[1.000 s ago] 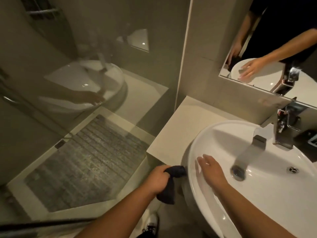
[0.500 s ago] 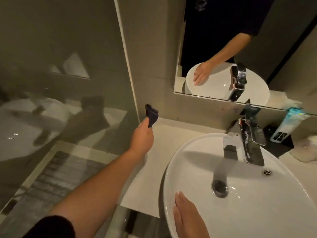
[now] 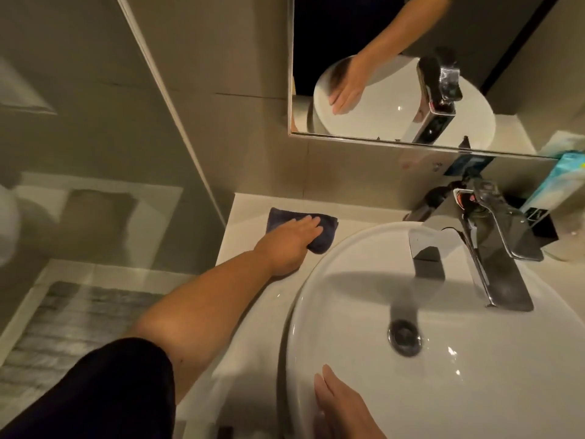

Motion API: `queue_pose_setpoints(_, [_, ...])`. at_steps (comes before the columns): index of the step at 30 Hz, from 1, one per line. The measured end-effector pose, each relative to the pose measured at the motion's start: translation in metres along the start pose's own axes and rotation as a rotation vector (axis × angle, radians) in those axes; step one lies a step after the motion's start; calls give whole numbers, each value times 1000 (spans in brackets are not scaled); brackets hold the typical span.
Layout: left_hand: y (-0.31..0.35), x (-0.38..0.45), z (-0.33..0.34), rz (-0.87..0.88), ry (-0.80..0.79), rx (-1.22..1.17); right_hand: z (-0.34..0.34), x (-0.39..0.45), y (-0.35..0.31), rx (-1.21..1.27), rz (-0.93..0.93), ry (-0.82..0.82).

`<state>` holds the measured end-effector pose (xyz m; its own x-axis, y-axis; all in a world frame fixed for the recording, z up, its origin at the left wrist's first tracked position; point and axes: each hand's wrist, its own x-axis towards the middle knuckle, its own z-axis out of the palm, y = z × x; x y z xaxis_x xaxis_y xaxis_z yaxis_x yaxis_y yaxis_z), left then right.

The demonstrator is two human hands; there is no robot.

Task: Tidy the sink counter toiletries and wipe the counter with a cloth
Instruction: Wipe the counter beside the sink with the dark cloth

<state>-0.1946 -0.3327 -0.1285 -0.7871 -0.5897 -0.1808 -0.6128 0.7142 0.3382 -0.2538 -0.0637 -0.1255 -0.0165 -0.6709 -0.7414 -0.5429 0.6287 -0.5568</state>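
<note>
A dark blue cloth (image 3: pixel 326 224) lies spread on the pale counter (image 3: pixel 250 213) at the back left, beside the sink. My left hand (image 3: pixel 289 240) presses flat on the cloth, fingers stretched out over it. My right hand (image 3: pixel 340 407) rests flat on the near rim of the white oval sink (image 3: pixel 474 359), holding nothing. At the far right, behind the faucet, a turquoise toiletry tube (image 3: pixel 560 179) stands in a black holder (image 3: pixel 543 221).
A chrome faucet (image 3: pixel 484 248) rises at the back of the sink. A mirror (image 3: pixel 411 68) hangs above. A glass shower partition (image 3: pixel 110 153) borders the counter's left edge, with a grey mat (image 3: pixel 72 324) on the floor beyond.
My left hand lifted the cloth from below the counter's front edge, carried it up and back, and now presses it flat on the counter. My right hand stays on the sink rim.
</note>
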Motion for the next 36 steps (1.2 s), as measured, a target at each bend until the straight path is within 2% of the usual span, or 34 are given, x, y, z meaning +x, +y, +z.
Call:
queue_pose_setpoints(2, [2,-26,12,19,17,-35,8,0,5,-185,-78,132])
queue_pose_setpoints(4, [6,-55,27,0,35,-40,12,-12,6,-315,-237,306])
queue_pose_setpoints(7, [16,-103,41,-78,63,-47,11,-43,-8,-384,-227,267])
queue_pose_setpoints(9, [27,-143,48,-149,79,-74,9,-56,-11,-393,-272,319])
queue_pose_setpoints(14, [83,-236,69,-297,95,-116,15,-59,-7,-388,-296,316])
queue_pose_setpoints(20, [135,-281,89,-424,126,-254,18,-62,-4,-336,-324,337])
queue_pose_setpoints(22, [146,-290,92,-466,148,-430,18,-63,-3,-333,-327,340])
queue_pose_setpoints(24, [158,-298,89,-559,136,-755,19,-63,-3,-326,-324,339])
queue_pose_setpoints(27, [169,-309,78,-722,13,-1257,19,-62,-2,-312,-321,355])
queue_pose_setpoints(29, [166,-313,67,-851,0,-1489,20,-60,-1,-308,-316,361])
queue_pose_setpoints(31, [155,-309,49,-965,76,-1677,21,-57,2,-300,-309,352])
queue_pose_setpoints(33, [132,-292,31,-1086,253,-1775,22,-53,5,-280,-296,344])
queue_pose_setpoints(36, [91,-232,-2,-1095,576,-1705,20,-54,2,-259,-285,351])
